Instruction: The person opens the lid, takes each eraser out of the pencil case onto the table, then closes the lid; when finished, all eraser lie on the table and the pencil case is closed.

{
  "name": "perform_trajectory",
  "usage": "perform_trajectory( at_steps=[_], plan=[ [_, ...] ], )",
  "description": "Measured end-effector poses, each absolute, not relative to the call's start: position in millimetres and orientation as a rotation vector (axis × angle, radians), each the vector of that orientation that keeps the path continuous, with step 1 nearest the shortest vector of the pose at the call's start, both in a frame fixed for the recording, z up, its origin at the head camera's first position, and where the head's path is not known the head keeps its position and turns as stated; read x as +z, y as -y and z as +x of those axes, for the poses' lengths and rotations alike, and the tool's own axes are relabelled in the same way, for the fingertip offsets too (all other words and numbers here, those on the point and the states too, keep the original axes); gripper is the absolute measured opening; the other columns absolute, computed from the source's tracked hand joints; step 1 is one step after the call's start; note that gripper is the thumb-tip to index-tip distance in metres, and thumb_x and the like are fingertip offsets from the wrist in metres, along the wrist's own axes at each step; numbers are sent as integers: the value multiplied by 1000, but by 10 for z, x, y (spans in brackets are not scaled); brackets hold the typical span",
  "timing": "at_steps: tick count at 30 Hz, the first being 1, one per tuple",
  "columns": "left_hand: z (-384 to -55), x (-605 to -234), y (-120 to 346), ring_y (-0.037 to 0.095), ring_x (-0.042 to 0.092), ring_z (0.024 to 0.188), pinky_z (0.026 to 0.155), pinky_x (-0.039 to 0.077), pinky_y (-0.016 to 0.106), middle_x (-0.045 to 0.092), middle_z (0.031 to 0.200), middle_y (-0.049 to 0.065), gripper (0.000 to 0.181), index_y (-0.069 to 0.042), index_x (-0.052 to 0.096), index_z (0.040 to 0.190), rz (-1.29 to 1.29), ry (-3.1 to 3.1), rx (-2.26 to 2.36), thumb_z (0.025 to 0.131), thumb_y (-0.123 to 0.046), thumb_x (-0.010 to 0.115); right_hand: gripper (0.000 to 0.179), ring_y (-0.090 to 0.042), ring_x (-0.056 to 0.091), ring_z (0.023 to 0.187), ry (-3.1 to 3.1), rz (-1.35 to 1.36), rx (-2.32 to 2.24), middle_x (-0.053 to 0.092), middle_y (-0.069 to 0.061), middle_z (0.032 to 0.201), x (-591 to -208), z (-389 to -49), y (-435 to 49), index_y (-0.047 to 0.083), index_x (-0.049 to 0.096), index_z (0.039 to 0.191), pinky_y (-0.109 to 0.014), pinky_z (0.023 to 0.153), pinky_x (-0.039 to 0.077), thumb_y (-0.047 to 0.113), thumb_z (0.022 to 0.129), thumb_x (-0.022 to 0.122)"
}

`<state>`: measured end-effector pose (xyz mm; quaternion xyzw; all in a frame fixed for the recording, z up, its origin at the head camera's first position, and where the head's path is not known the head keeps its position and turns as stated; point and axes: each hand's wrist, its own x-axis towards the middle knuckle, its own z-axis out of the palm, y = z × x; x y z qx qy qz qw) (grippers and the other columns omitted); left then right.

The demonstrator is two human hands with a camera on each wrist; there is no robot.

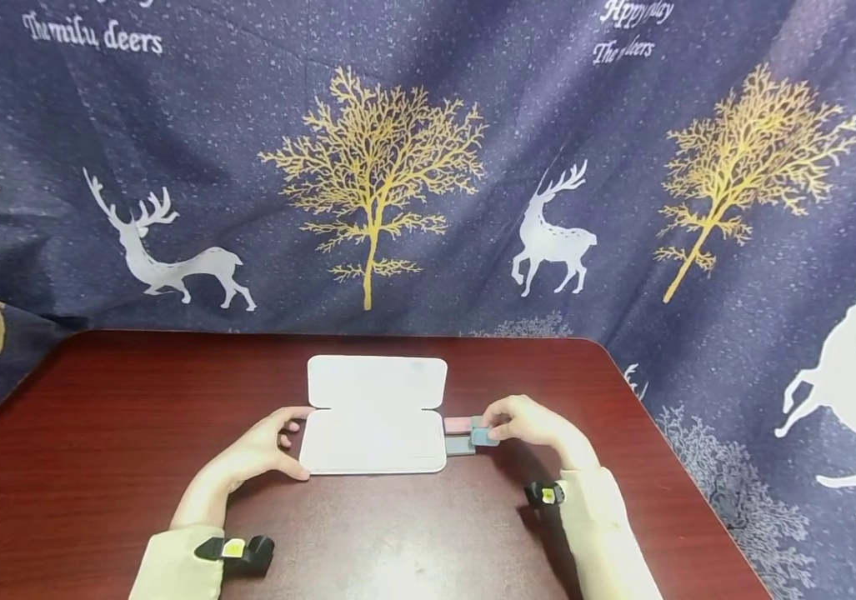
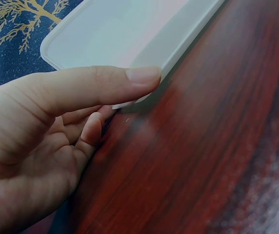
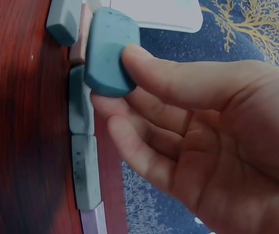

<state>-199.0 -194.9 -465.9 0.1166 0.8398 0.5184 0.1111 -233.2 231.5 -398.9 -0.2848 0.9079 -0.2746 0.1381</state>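
A flat white hinged case (image 1: pixel 372 442) lies open on the table with its lid raised at the back. My left hand (image 1: pixel 266 446) grips its left end, the thumb at the front corner and the index finger near the hinge. In the left wrist view that thumb (image 2: pixel 125 80) lies over the rim of the case. Off the case's right side, my right hand (image 1: pixel 525 419) pinches a blue eraser (image 3: pixel 112 53) with rounded corners and dark smudges. Beneath it are a pink eraser (image 1: pixel 458 425) and a grey-green eraser (image 1: pixel 461 447), beside the case.
The right wrist view shows more small blocks in a row, among them a smudged grey-green one (image 3: pixel 87 170) and a purple one (image 3: pixel 93 219). A dark red wooden table (image 1: pixel 172 375) carries everything. Behind it hangs a dark blue cloth (image 1: pixel 428 50) with deer and trees.
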Motion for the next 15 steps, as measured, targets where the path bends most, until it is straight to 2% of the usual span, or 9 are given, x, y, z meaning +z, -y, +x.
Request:
perform_trajectory(
  at_steps=[15],
  plan=[
    [-1985, -4635, 1940, 28, 52, 101, 82, 46, 35, 49, 125, 22, 93, 1, 45, 139, 338, -2476, 1506, 57, -5, 90, 12, -6, 57, 77, -2615, -814, -731, 72, -5, 85, -4023, -2330, -2366, 3, 72, 92, -25, 72, 47, 4, 80, 70]
  ],
)
